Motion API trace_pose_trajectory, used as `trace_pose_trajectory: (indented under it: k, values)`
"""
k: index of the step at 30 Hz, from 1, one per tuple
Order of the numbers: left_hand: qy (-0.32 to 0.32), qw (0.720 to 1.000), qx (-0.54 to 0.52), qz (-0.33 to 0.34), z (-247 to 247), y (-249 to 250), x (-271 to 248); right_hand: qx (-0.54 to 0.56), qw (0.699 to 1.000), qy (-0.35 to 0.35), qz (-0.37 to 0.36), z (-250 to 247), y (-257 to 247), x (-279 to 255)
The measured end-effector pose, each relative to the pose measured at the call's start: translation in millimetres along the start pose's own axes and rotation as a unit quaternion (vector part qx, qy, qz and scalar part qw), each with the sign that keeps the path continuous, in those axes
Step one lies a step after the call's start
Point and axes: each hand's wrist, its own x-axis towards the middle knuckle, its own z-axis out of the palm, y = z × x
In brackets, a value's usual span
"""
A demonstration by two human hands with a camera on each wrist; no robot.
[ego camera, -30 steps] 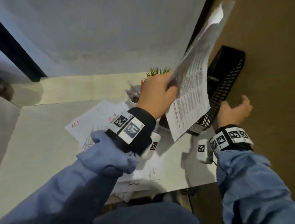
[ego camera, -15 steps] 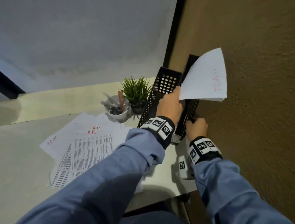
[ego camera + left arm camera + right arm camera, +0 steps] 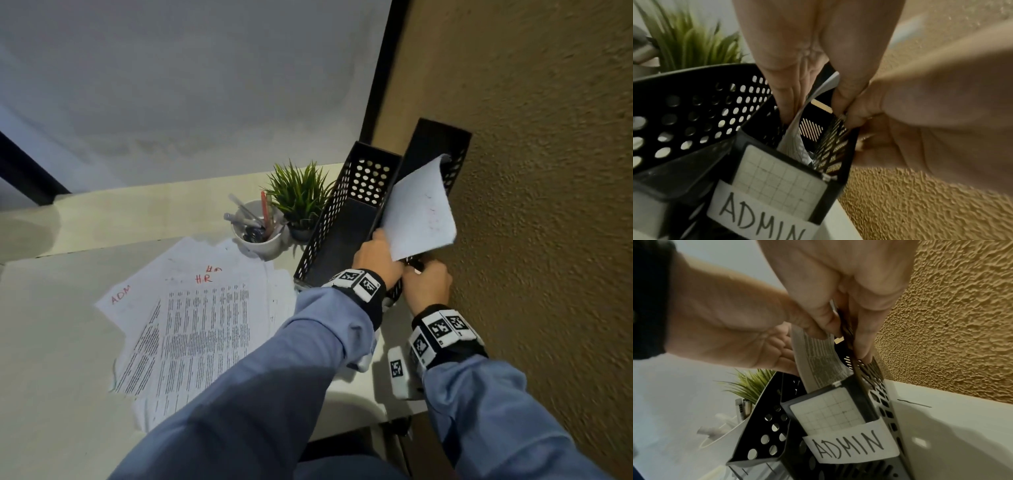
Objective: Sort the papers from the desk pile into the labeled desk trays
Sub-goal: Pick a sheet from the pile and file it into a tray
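Observation:
My left hand (image 3: 376, 260) pinches a printed sheet (image 3: 421, 212) by its lower edge, which is inside the black mesh tray (image 3: 442, 144) against the brown wall. Its top curls over the tray. In the left wrist view the left hand (image 3: 809, 104) holds the sheet (image 3: 795, 129) between thumb and fingers above the ADMIN label (image 3: 756, 216). My right hand (image 3: 428, 284) pinches the tray's right wall (image 3: 871, 369) near the front, in the right wrist view (image 3: 849, 337) next to the sheet (image 3: 818, 366). The paper pile (image 3: 198, 325), marked HR and ADM in red, lies on the desk to the left.
A second black perforated tray (image 3: 359, 192) stands just left of the ADMIN tray. Behind the pile are a white cup of pens (image 3: 257, 233) and a small green plant (image 3: 301, 195). The textured brown wall (image 3: 531, 240) borders the desk on the right.
The sheet has come down from above the trays and its lower edge is now inside the ADMIN tray. The right hand stays on the tray's wall.

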Motion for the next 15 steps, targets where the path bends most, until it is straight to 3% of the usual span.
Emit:
trace_pose_trajectory:
  k: [4, 6, 8, 10, 13, 15]
  values:
    - [-0.008, 0.998, -0.017, 0.054, -17.8, -5.2, -18.3, 0.029, 1.0, -0.012, -0.002, -9.1, -0.8, 0.1]
    - [0.006, 0.994, -0.029, 0.103, -33.2, -18.6, -38.0, 0.065, 0.997, 0.009, -0.034, -16.6, -7.8, -3.8]
    - [0.045, 0.992, -0.054, 0.101, -51.6, -45.5, -59.4, 0.12, 0.99, 0.05, -0.058, -25.0, -20.4, -10.8]
    - [0.099, 0.989, -0.101, 0.034, -72.6, -89.6, -78.9, 0.158, 0.976, 0.098, -0.116, -30.4, -37.1, -22.7]
    - [0.186, 0.968, -0.102, -0.134, -103.4, -176.7, -102.2, 0.118, 0.938, 0.164, -0.283, -21.9, -63.4, -50.6]
    - [0.224, 0.945, -0.06, -0.23, -117.5, -232.5, -115.6, 0.089, 0.904, 0.147, -0.391, 0.1, -75.5, -71.1]
